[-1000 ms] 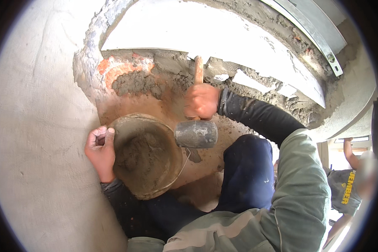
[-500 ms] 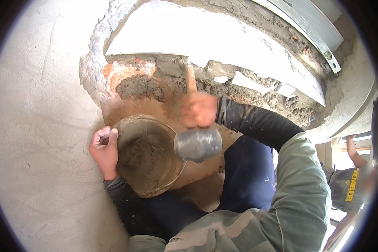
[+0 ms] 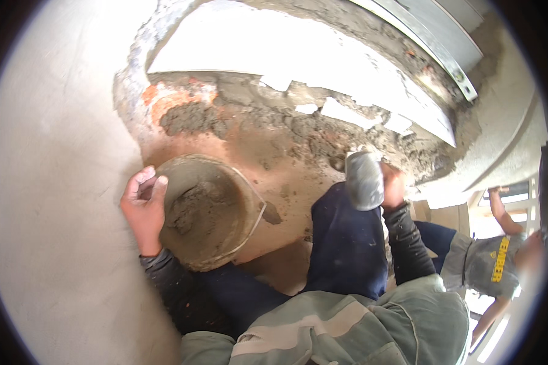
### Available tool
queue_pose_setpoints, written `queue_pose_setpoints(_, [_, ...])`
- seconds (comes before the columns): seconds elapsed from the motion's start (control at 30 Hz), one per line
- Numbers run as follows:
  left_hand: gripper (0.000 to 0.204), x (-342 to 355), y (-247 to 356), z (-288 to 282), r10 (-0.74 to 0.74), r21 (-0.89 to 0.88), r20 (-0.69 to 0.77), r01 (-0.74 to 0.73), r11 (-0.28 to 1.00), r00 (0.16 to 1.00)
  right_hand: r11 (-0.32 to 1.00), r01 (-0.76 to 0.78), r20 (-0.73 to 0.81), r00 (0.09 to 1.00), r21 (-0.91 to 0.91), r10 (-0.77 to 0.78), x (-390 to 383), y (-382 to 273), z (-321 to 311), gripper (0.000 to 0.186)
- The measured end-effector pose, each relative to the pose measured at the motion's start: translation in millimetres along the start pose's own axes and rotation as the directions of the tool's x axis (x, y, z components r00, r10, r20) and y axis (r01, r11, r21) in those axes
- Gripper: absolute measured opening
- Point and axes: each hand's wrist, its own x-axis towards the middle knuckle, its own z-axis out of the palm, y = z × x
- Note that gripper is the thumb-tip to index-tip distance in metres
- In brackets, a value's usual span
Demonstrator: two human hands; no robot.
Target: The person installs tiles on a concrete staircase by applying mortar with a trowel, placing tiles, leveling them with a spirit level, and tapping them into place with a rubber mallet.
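My right hand [image 3: 394,185] grips a mallet by its handle, beside my raised knee. The mallet's grey head [image 3: 364,180] is slightly blurred, and its handle is mostly hidden. At the left, my left hand [image 3: 145,210] is empty, its fingers loosely curled with a gap to the thumb. That hand is at the left rim of a round bucket [image 3: 248,201]; whether it touches the rim I cannot tell. Grey wet mortar [image 3: 201,210] lies inside the bucket. Beyond both hands a white panel [image 3: 274,42] lies over a rough mortar bed [image 3: 268,118].
A plastered wall [image 3: 49,182] rises close on the left. White broken pieces [image 3: 347,114] lie along the panel's near edge. A long metal bar [image 3: 432,45] runs along the far right side. Another person [image 3: 481,261] is at the right edge. My knee [image 3: 350,243] stands beside the bucket.
My right hand has swung the mallet from above the bucket's right side over to the right, beside my knee. My left hand stays at the bucket. The view has shifted slightly.
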Motion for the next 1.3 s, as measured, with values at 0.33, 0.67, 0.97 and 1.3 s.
queue_pose_setpoints(0.33, [0.063, 104, 36, 102, -0.341, 0.394, 0.420, 0.169, 0.904, 0.841, 0.643, -0.711, -0.129, 0.693, -0.286, 0.709, -200, 143, -9, 0.019])
queue_pose_setpoints(0.67, [0.054, 255, -133, 84, -0.433, 0.859, 0.512, -0.442, 0.259, 0.741, 0.584, -0.788, -0.092, 0.578, 0.193, 0.811, -198, 137, 31, 0.023])
queue_pose_setpoints(0.97, [0.030, 317, -199, 76, -0.389, 0.813, 0.427, -0.535, -0.230, 0.816, 0.554, -0.818, -0.036, 0.556, 0.155, 0.831, -217, 127, 21, 0.029])
queue_pose_setpoints(1.3, [0.036, 230, -54, 164, 0.198, 0.396, 0.837, -0.815, 0.423, 0.509, 0.534, -0.841, -0.107, 0.525, 0.091, 0.844, -218, 112, 4, 0.032])
